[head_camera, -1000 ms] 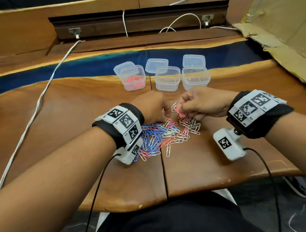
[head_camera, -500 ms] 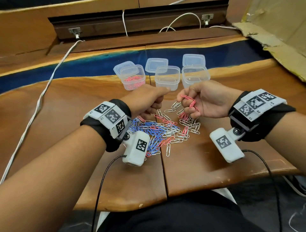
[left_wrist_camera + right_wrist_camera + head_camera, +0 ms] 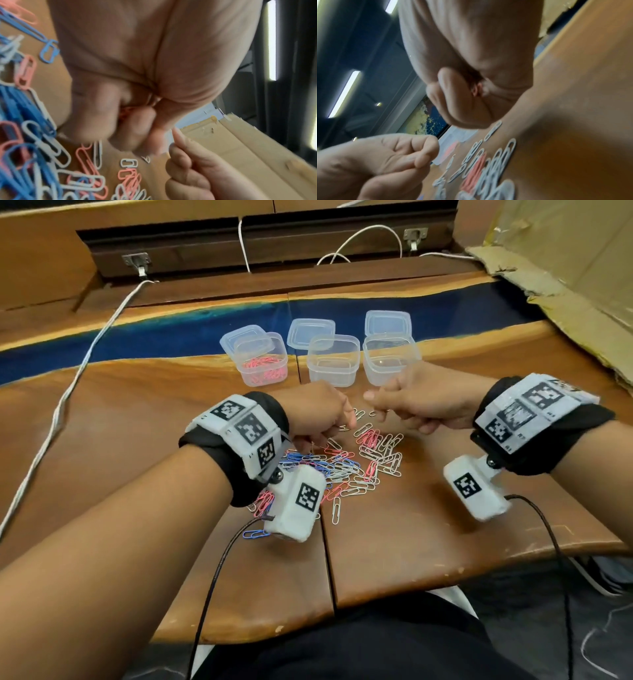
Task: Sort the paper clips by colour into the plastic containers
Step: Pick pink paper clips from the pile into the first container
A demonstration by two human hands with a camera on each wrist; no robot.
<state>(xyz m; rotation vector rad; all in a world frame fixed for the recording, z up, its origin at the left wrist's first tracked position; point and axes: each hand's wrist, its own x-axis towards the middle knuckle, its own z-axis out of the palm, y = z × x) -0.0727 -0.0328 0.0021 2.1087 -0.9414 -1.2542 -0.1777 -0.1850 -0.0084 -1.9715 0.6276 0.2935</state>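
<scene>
A mixed pile of pink, blue and white paper clips (image 3: 346, 467) lies on the wooden table (image 3: 428, 529). Three clear plastic containers stand beyond it: the left one (image 3: 262, 361) holds pink clips, the middle one (image 3: 333, 361) and the right one (image 3: 390, 359) hold none. My left hand (image 3: 318, 414) hovers low over the pile's far edge, its fingers curled round a few pink clips (image 3: 124, 112). My right hand (image 3: 394, 405) is a loose fist just to the right, close to the left hand. No clip shows in it.
Three clear lids (image 3: 310, 332) lie behind the containers. A white cable (image 3: 72, 392) runs across the table's left side. Torn cardboard (image 3: 565, 285) covers the far right corner. The table's front edge (image 3: 376, 597) is close to my body.
Both hands have come down from in front of the containers towards the pile. The pink clips seen in my right hand half a second ago no longer show there; my left hand holds pink clips.
</scene>
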